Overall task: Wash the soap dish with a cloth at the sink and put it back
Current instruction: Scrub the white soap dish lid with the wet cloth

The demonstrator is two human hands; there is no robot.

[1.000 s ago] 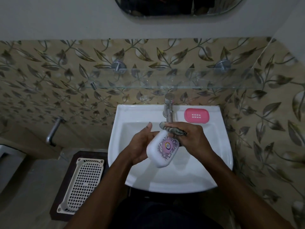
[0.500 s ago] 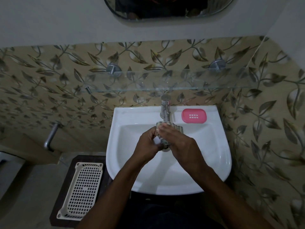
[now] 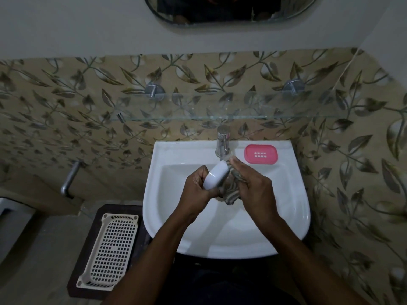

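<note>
Over the white sink [image 3: 293, 208], my left hand [image 3: 197, 188] grips a white oval soap dish part [image 3: 215, 176], held tilted with its plain outer side toward me. My right hand [image 3: 253, 186] holds a striped grey cloth [image 3: 231, 192] against the dish's right side, just below the chrome tap [image 3: 222, 140]. The cloth hangs down between my hands. A pink soap dish tray [image 3: 260, 154] with a grid of holes lies on the sink's back right ledge.
A glass shelf [image 3: 220, 106] runs along the leaf-patterned wall above the tap. A mirror [image 3: 229, 9] hangs higher up. On the left, a cream perforated basket [image 3: 110, 249] lies on a dark stool, and a metal pipe [image 3: 69, 181] sticks out of the wall.
The dish part has turned: its printed face showed a second ago, its plain outer side shows now. Both hands rose under the tap, and the cloth shifted to the dish's right side.
</note>
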